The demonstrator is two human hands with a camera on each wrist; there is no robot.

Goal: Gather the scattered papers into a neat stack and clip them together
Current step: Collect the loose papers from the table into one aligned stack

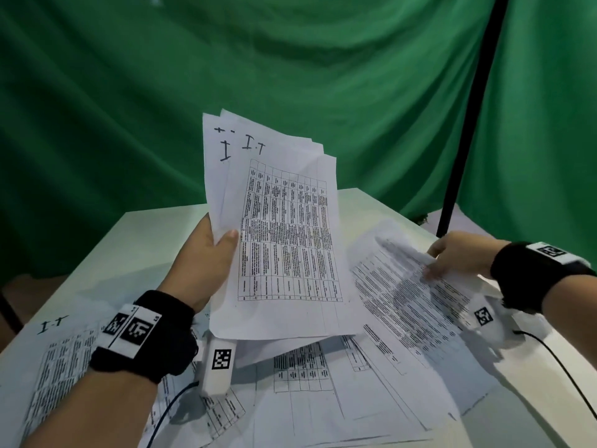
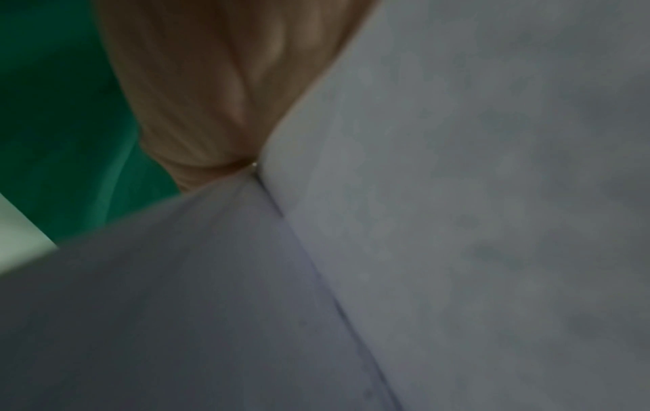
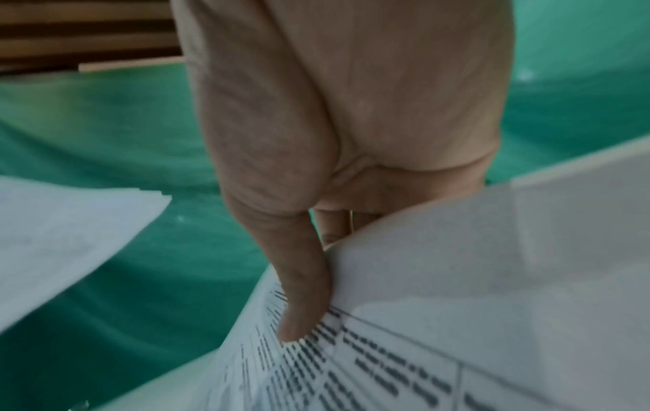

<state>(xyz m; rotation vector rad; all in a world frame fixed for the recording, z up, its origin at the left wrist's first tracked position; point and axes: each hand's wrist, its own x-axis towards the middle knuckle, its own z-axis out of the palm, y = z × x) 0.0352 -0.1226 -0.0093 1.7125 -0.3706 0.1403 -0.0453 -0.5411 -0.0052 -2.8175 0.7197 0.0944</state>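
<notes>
My left hand [image 1: 214, 250] grips a sheaf of printed sheets [image 1: 277, 234] by its left edge and holds it tilted up above the table; the sheets are fanned and uneven at the top. In the left wrist view the palm [image 2: 218, 91] meets the held paper [image 2: 457, 194]. My right hand [image 1: 452, 253] pinches the far edge of a printed sheet [image 1: 407, 286] lying on the right; the thumb [image 3: 302, 292] presses on its printed face [image 3: 457, 333]. More loose sheets [image 1: 323, 383] lie overlapping on the table. No clip shows.
The white table [image 1: 155, 234] stands before a green cloth backdrop [image 1: 290, 76]. A black stand pole [image 1: 465, 124] rises at the back right. Cables [image 1: 565, 376] trail from both wrist cameras over the papers. A sheet [image 1: 58, 367] lies at the near left edge.
</notes>
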